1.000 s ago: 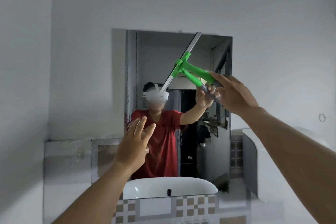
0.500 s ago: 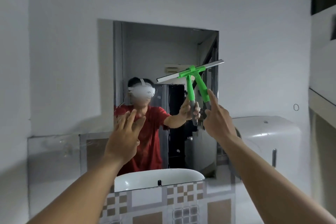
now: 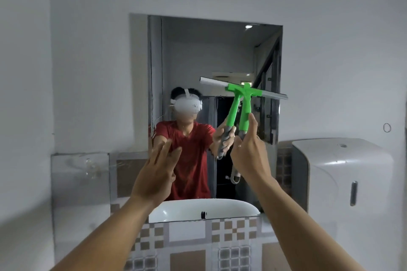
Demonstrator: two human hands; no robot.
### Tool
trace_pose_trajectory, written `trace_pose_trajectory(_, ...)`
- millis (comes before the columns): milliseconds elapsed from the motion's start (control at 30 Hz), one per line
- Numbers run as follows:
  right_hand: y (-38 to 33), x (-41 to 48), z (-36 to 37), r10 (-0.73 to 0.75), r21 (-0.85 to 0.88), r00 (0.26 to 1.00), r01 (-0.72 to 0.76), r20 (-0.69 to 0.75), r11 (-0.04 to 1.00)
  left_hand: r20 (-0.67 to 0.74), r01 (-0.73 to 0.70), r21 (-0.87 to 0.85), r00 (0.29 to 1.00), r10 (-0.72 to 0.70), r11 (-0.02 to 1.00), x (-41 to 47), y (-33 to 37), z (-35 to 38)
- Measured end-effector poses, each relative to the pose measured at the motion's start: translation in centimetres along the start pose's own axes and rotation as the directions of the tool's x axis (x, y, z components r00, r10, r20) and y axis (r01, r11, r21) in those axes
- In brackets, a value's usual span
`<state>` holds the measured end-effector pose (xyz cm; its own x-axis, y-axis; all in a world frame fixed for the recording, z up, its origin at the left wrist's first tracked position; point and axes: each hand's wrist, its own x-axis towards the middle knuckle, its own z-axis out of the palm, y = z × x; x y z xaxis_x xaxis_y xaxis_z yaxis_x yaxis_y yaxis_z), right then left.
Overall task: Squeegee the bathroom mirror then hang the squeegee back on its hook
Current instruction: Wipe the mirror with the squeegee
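A rectangular mirror hangs on the grey wall straight ahead. My right hand grips the grey end of a green-handled squeegee. Its metal blade lies nearly level against the glass at mid-height on the mirror's right side, with its right end past the mirror's edge. The squeegee's reflection shows just left of it. My left hand floats open in front of the mirror's lower left, fingers spread, holding nothing. A small ring-shaped hook is on the wall at the far right.
A white wall dispenser juts out at the right, close to my right forearm. The mirror reflects a white basin and a person in a red shirt. Patterned tiles cover the wall below. A glass panel is at lower left.
My right hand has turned the squeegee from a steep diagonal near the mirror's top to nearly level at mid-height. The view has shifted, bringing the dispenser into sight. My left hand stays open.
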<state>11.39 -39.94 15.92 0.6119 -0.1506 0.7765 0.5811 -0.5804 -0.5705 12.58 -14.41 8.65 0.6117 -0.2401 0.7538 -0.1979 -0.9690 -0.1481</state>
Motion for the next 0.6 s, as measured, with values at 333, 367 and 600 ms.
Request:
trace_pose_trajectory(333, -6.2, -4.0, 8.1, -0.022, 0.101, 0.995, 0.013, 0.094, 0.995, 0.03, -0.011, 0.086, 1.0, 0.008, 0.996, -0.9, -0.8, -0.4)
trace_pose_trajectory(367, -6.3, -4.0, 8.3, -0.058, 0.042, 0.992, 0.054, 0.109, 0.998, 0.033, -0.014, 0.085, 0.999, 0.011, 0.996, -1.0, -0.8, -0.3)
trace_pose_trajectory(600, -4.0, -3.2, 3.8, -0.208, -0.353, 0.96, 0.263, 0.188, 0.898, 0.001, -0.043, 0.062, 0.999, 0.043, 0.997, -1.1, -1.2, 0.0)
